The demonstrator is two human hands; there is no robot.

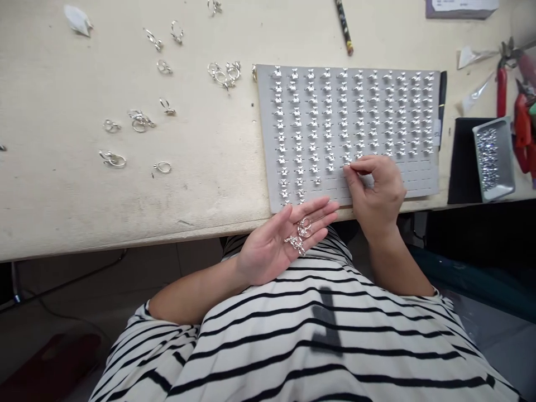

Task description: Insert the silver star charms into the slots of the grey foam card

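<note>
My left hand point(272, 243) is palm up in front of the table edge, fingers outstretched, holding several loose silver rings point(295, 244) in a small pile. Over the lower middle of a grey ring display board point(335, 195), my right hand point(379, 192) has thumb and forefinger pinched at a silver ring point(347, 159) in the board. The fingertips partly hide that ring. Rows of silver rings with sparkling tops point(312, 123) stand in the board's slits. Bare slits show along its lower right part.
Loose rings point(140, 120) lie scattered on the pale table point(201, 195) at left. A patterned pencil point(344, 28) lies behind the board, and a black pen point(443, 106) at its right edge. Farther right are a grey tray point(508, 187) of shiny small pieces and red-handled pliers point(501, 89).
</note>
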